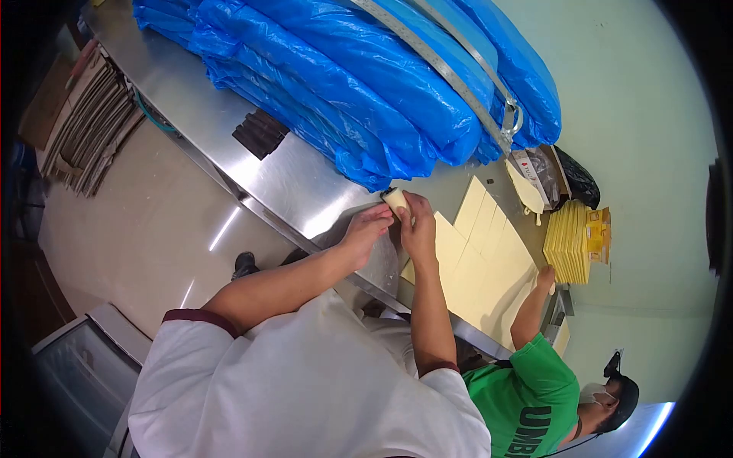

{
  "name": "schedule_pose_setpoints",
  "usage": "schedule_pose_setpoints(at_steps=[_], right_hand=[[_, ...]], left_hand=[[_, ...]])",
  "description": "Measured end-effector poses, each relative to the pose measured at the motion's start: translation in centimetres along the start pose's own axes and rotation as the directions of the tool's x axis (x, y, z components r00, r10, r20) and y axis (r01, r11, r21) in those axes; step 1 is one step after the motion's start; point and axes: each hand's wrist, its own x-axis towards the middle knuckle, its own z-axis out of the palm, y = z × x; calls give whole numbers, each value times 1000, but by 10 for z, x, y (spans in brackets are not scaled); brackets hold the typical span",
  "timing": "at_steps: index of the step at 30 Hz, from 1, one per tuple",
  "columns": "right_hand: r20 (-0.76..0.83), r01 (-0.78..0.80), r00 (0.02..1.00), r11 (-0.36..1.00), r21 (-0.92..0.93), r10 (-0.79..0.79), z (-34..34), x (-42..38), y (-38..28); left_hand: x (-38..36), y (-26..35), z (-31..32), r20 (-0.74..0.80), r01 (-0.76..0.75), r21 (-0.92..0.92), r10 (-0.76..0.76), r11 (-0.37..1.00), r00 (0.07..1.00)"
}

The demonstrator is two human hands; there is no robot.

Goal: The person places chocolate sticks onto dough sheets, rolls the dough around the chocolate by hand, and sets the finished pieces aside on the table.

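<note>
Holds dough roll [396,201] in closed right grip [416,225] beside cut dough sheet [477,263]. Has left grip [368,230] half-curled there too, with hold unclear.

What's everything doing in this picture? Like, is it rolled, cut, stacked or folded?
Dough roll: rolled up, gripped in the right hand
Left hand: fingers bent, close to the roll
Dough sheet: flat, with cuts across it
Dark sticks: bunched together on the metal table
Blue plastic: wrinkled, in folds
Cardboard: stacked
Yellow pile: stacked
</note>
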Motion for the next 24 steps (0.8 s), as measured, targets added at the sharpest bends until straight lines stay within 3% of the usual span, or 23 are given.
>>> schedule_pose_setpoints(at_steps=[4, 7, 10, 14, 17, 19, 20, 23, 24], right_hand=[[-38, 104, 994, 993, -54, -106, 1, 21, 15], [43, -88, 995, 994, 65, 85, -3, 28, 16], [72, -5, 997, 998, 61, 1, 0, 26, 13], [100, -138, 988, 970, 199, 120, -2, 28, 16], [94, -251, 967, 828, 501, 237, -1, 16, 10], [126, -304, 941, 617, 726, 315, -2, 3, -10], [148, -327, 919, 497, 804, 366, -1, -4, -18], [159, -319, 891, 338, 886, 424, 2, -18, -40], [130, -293, 897, 346, 891, 423, 4, -21, -45]], left_hand=[[9, -8, 5, -89, -18, -38, 14, 999, 996], [15, -12, 11, -117, -62, -112, 49, 992, 992], [18, -7, 16, -56, -62, -110, 56, 992, 997], [17, -11, 17, -67, -124, -103, 118, 987, 991], [14, -10, 11, -43, -223, 27, 224, 975, 974], [9, -5, 11, -59, -278, 107, 285, 955, 957], [5, 0, 13, -68, -293, 44, 295, 955, 953], [-5, 13, 5, -5, -249, 152, 253, 956, 967], [-5, 13, 3, 2, -256, 138, 258, 957, 966]])
